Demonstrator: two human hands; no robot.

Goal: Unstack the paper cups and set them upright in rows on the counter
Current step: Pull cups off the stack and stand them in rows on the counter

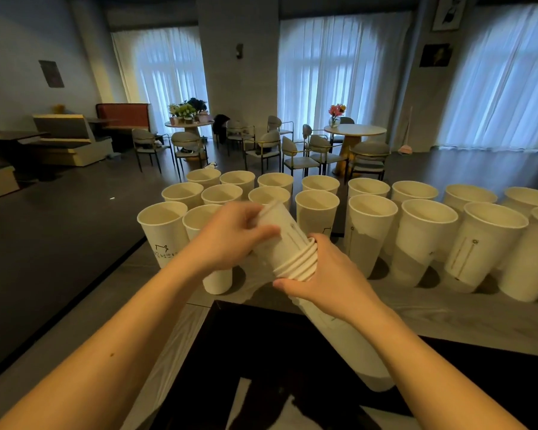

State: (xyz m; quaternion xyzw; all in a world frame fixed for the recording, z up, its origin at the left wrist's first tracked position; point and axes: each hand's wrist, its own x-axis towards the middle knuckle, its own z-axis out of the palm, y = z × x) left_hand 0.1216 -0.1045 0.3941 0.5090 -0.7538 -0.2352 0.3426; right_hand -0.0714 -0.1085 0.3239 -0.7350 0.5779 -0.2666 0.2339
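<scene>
A stack of white paper cups (345, 339) lies tilted in front of me, its rims pointing up and away. My right hand (330, 280) grips the stack just below the bunched rims. My left hand (230, 237) grips the top cup (284, 240), which sticks partly out of the stack. Beyond my hands, several white cups stand upright in rows on the grey counter (448, 318), from a left cup (163, 232) to a right cup (485, 246).
The counter's left edge (128, 259) drops to the dark floor. A dark recess (261, 352) sits below my hands at the counter's near side. Café tables and chairs (295, 150) stand far behind the counter.
</scene>
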